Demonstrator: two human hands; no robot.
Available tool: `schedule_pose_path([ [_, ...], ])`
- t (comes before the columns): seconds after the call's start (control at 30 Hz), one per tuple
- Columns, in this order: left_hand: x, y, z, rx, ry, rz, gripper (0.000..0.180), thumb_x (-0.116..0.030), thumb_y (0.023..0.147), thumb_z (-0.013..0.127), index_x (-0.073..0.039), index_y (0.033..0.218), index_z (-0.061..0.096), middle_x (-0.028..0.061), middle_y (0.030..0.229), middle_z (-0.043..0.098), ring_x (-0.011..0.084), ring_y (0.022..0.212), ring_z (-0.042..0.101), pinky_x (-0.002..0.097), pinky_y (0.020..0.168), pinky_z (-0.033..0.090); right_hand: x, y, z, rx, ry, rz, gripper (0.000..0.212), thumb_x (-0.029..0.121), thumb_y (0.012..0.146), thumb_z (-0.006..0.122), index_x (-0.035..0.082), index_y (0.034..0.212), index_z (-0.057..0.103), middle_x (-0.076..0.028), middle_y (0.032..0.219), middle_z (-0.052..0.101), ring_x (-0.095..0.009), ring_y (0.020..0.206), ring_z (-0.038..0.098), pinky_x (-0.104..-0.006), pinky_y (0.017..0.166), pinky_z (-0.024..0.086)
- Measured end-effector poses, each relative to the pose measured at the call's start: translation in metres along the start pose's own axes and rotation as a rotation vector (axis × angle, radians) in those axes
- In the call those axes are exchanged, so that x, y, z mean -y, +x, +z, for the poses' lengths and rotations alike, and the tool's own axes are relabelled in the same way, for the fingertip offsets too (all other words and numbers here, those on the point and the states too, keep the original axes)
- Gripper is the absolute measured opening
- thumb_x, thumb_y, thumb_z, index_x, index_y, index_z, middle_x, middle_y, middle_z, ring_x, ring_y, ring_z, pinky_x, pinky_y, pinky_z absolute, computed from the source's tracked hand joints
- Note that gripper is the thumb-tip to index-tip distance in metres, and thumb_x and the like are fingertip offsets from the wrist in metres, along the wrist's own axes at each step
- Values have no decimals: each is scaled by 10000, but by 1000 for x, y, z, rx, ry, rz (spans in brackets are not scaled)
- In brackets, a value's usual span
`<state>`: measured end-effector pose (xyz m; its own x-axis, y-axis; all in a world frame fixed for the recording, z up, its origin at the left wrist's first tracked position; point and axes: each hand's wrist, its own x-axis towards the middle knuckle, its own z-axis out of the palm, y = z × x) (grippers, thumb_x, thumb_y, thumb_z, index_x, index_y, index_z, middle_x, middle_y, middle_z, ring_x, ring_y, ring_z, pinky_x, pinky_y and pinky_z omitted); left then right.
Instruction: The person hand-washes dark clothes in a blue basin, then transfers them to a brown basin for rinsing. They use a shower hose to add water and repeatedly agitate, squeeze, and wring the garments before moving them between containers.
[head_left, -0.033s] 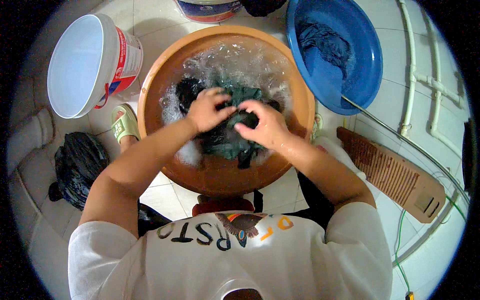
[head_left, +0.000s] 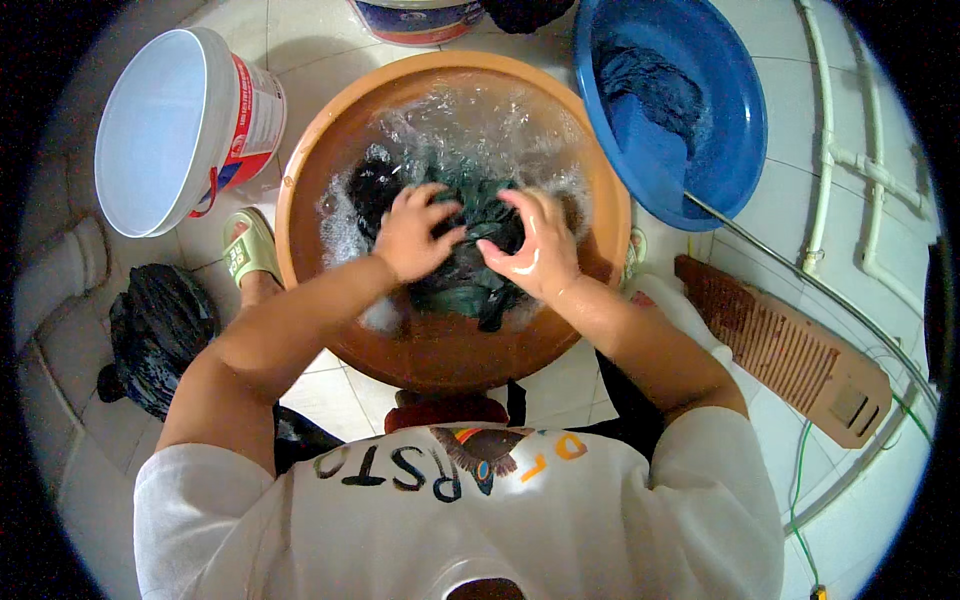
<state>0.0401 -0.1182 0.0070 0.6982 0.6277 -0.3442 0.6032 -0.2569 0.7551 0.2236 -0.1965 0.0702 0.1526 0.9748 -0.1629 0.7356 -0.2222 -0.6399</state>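
A wide orange-brown basin (head_left: 450,360) of sudsy water stands in front of me. In its middle lies a wet heap of dark green and black cloth (head_left: 465,285), partly under the foam. My left hand (head_left: 415,235) is at the left of the heap, fingers curved and spread, thumb pointing inward. Opposite it, my right hand (head_left: 540,245) is at the heap's right side, wet, with a wide gap between thumb and fingers. Neither hand has cloth gripped in it as far as I can see; whether the fingertips touch the cloth is hard to judge.
A blue basin (head_left: 640,150) holding dark wet cloth overlaps the orange rim at upper right. A ribbed brown washboard (head_left: 780,350) and a thin metal pole (head_left: 800,270) lie to the right. At left are a tilted white bucket (head_left: 160,130) and a black bundle (head_left: 160,335).
My hands have drawn slightly apart over the heap, the right one shifting right and its fingers spreading. The cloth and foam have moved a little.
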Motion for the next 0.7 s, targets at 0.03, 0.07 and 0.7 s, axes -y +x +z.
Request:
schedule_pose_path([
  [0.03,-10,-19,4,-74,87,39,446,-380,710,630,-138,1081,578,113,1344,320,421,1232,243,592,915,283,0,-3,2,21,-129,-8,750,394,585,705,179,1240,411,-195,1296,317,-397,1199,285,-528,945,279],
  [0.07,-13,-32,9,-95,157,82,464,-388,704,632,-150,1096,559,118,1385,233,500,1214,193,668,866,258,2,-8,5,44,-259,-13,823,412,573,703,203,1292,362,-207,1381,185,-437,1264,155,-601,963,206],
  [0.7,47,93,24,367,490,-229,339,-332,783,519,-154,1062,590,164,1093,544,366,1004,523,522,903,348,-62,98,49,732,-217,253,643,517,650,620,88,1125,549,-211,1203,471,-378,1120,428,-450,933,363],
])
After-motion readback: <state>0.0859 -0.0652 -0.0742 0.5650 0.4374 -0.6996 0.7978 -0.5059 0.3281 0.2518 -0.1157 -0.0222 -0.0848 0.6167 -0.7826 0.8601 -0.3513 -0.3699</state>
